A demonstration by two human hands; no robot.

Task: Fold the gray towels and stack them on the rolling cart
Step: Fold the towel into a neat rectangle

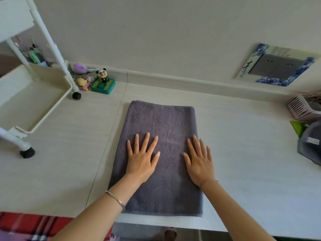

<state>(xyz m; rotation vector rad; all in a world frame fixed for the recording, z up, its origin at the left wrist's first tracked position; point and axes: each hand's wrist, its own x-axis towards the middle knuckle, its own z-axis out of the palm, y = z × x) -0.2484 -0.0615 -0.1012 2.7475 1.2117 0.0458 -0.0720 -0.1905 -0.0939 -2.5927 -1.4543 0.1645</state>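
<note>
Left hand (141, 158): palm down, fingers spread, flat on towel | Right hand (199, 162): same, just beside | Folded dark gray terry towel (159, 122): lying flat on pale wood-grain tabletop (243, 136), centre | White plastic rolling cart (34, 94): on tabletop, well left of towel, lower tray bare.

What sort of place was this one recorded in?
Probably a home, maybe a bedroom desk: a pale tabletop against a wall with an outlet, a panda figurine and a small storage cart.
</note>
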